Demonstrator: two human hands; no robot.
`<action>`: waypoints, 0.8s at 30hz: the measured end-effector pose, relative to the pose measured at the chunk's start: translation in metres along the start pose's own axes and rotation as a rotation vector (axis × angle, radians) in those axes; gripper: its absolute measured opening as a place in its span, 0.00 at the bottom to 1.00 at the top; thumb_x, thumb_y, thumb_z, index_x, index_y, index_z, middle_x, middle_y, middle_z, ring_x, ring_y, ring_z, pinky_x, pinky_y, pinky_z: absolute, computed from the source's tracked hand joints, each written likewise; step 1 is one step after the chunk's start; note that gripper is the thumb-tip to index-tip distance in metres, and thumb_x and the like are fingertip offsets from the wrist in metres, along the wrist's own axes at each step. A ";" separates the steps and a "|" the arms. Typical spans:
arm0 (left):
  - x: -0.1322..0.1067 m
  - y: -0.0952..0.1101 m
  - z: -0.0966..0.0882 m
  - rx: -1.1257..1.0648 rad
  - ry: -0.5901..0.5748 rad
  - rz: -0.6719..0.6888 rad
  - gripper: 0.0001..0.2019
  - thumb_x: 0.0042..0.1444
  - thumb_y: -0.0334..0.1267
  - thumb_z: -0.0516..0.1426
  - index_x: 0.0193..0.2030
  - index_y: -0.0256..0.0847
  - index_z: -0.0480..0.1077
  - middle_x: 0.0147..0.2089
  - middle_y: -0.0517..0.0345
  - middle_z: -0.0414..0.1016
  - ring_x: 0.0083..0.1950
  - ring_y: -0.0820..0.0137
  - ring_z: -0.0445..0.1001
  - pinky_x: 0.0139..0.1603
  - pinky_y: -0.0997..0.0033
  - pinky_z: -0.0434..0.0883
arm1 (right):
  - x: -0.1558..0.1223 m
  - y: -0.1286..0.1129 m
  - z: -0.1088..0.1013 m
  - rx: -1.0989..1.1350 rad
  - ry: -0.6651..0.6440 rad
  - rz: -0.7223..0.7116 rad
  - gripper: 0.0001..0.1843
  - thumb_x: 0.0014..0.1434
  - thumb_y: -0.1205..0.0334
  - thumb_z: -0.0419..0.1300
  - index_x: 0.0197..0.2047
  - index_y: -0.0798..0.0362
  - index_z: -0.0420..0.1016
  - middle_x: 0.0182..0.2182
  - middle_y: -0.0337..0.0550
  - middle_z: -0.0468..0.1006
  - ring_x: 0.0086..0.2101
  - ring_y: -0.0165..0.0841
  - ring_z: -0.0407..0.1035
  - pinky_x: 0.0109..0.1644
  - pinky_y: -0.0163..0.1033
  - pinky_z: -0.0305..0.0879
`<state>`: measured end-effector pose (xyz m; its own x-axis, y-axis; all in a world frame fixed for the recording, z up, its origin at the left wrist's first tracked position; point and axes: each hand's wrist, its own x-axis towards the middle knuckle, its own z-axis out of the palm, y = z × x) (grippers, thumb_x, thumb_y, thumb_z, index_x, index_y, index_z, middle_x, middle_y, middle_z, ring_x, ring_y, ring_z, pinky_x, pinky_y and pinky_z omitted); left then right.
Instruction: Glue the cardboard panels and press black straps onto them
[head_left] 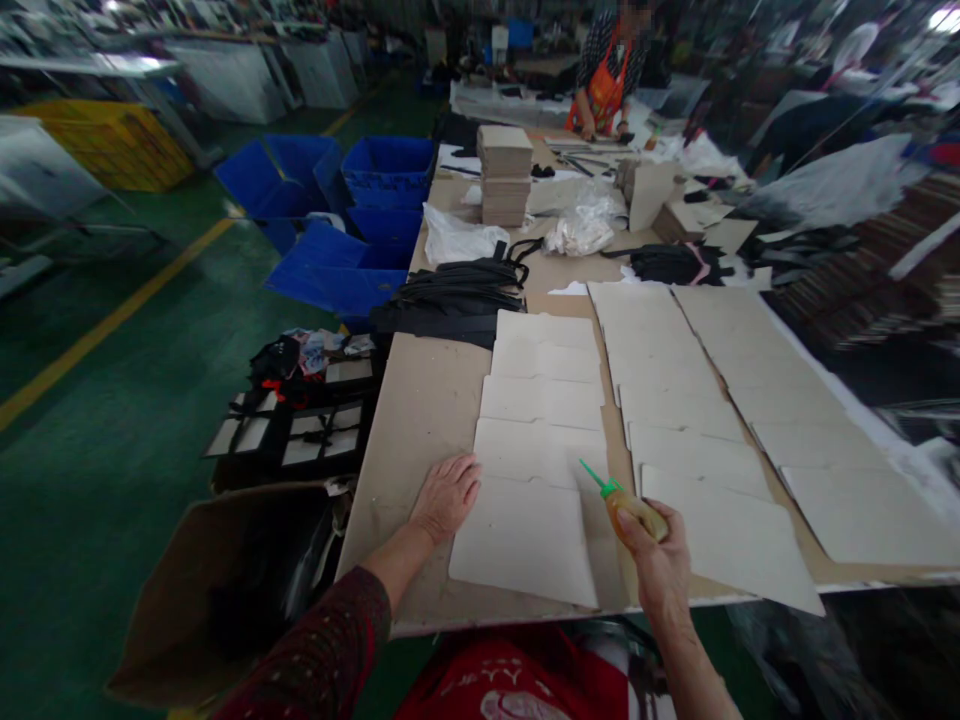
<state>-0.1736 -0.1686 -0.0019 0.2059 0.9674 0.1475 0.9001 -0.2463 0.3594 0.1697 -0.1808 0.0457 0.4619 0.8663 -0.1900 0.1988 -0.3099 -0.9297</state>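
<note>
My right hand [664,555] is wrapped round a glue bottle [636,514] with amber contents and a long green nozzle. The nozzle points up and left, over the right side of the nearest column of overlapping grey-beige cardboard sheets [517,535]. Flat on the table, my left hand [448,495] has its fingers stretched out at the left edge of that column. Two more columns of overlapping sheets, a middle one [694,455] and a right one [862,500], lie to the right. The front sheet of the middle column sticks out past the table's front edge.
Black fabric pieces [450,295] lie beyond the left column. Behind them are a cardboard stack [505,180] and plastic bags [581,222]. Blue bins [330,265] and an open carton [217,590] stand left of the table [420,400]. A person in an orange apron [606,85] works at the far end.
</note>
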 end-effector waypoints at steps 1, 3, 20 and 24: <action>-0.001 -0.001 0.000 0.000 -0.003 0.005 0.14 0.64 0.34 0.54 0.56 0.43 0.70 0.61 0.51 0.71 0.61 0.58 0.67 0.63 0.50 0.65 | 0.003 -0.001 -0.001 -0.047 0.004 0.014 0.34 0.46 0.44 0.71 0.50 0.52 0.68 0.36 0.40 0.74 0.34 0.37 0.70 0.38 0.42 0.68; -0.002 -0.001 -0.001 -0.001 -0.005 0.011 0.14 0.64 0.35 0.54 0.55 0.43 0.70 0.60 0.51 0.71 0.62 0.58 0.67 0.63 0.50 0.65 | 0.007 -0.006 -0.002 -0.118 -0.004 0.029 0.34 0.45 0.42 0.70 0.50 0.52 0.69 0.36 0.40 0.75 0.35 0.39 0.70 0.41 0.44 0.67; -0.002 -0.001 -0.006 -0.015 -0.011 0.002 0.15 0.62 0.35 0.54 0.55 0.45 0.71 0.60 0.51 0.71 0.61 0.58 0.67 0.62 0.50 0.66 | 0.023 -0.019 0.000 -0.601 -0.077 -0.322 0.26 0.54 0.39 0.59 0.46 0.50 0.71 0.41 0.44 0.71 0.39 0.41 0.68 0.44 0.45 0.64; -0.001 0.000 -0.006 -0.017 -0.011 0.000 0.14 0.63 0.35 0.54 0.55 0.45 0.70 0.60 0.51 0.71 0.61 0.58 0.67 0.62 0.50 0.65 | 0.020 -0.032 -0.006 -0.702 -0.125 -0.299 0.23 0.56 0.40 0.56 0.46 0.47 0.71 0.43 0.44 0.71 0.36 0.40 0.68 0.40 0.45 0.64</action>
<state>-0.1758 -0.1698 0.0031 0.2102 0.9679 0.1375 0.8935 -0.2473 0.3748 0.1775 -0.1557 0.0731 0.2100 0.9771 -0.0350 0.8204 -0.1955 -0.5372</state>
